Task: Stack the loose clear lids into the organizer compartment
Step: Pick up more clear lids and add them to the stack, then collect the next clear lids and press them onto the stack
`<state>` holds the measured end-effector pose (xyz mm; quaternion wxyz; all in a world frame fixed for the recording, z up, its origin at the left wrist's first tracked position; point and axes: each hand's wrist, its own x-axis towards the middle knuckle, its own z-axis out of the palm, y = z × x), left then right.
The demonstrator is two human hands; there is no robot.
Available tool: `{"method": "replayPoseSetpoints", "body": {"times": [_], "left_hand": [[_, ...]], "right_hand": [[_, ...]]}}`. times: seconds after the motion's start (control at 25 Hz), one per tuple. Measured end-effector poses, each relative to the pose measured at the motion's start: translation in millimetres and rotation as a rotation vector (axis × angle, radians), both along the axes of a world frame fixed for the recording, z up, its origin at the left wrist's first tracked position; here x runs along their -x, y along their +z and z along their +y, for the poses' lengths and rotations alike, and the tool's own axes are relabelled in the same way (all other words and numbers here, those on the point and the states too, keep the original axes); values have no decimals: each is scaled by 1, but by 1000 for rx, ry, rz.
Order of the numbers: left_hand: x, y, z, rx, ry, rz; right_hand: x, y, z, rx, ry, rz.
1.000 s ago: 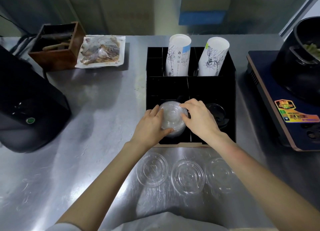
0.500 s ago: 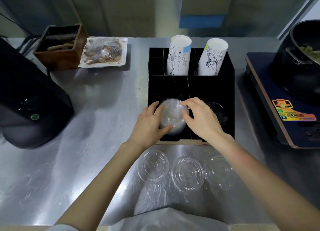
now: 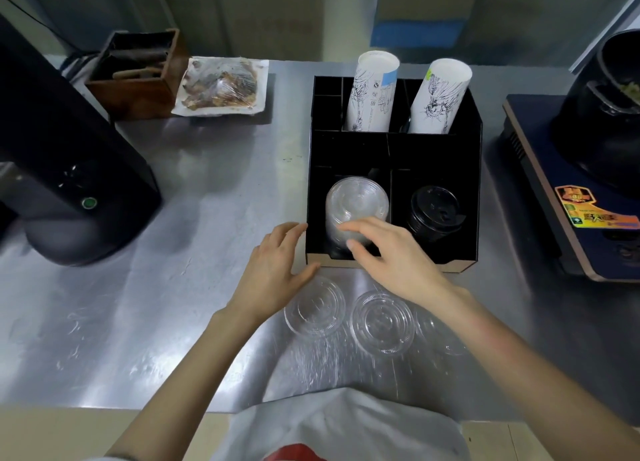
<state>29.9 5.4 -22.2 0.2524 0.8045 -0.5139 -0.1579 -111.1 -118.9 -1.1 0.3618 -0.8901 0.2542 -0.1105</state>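
1. Your left hand (image 3: 277, 263) was open and empty, fingers spread, beside the front left corner of the black compartmented organizer box (image 3: 474, 169) and just above the leftmost loose lid
2. Your right hand (image 3: 388, 252) was open, gripping nothing, its fingertips (image 3: 351, 243) at the front edge of the stack of clear round plastic lids (image 3: 356, 204)
3. That stack stood in the front left compartment, leaning slightly; this part of the task appeared done
4. Left to do: one clear flat lid (image 3: 315, 306) and a second clear lid (image 3: 382, 322) lay side by side on the brushed steel counter (image 3: 173, 287), just in front of the organizer
5. A third clear lid (image 3: 434, 325) lay to their right, largely hidden under your right forearm; its outline was hard to make out
6. The stack's lid count could not be told, nor whether your fingertips actually touched it
7. A stack of black cup lids (image 3: 434, 211) filled the front right compartment
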Motion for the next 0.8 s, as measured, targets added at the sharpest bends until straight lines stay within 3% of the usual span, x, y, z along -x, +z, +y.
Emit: {"method": "replayPoseSetpoints", "body": {"times": [0.2,0.6,0.8], "left_hand": [[7,-22,25,-62,8,55],[29,-69,53,-181,18,57],[27,-74,55,-197,0,23]], "right_hand": [[5,-27,20,-9,117,25],[13,-77,44,95,249,383],[13,-84,47,99,231,368]]}}
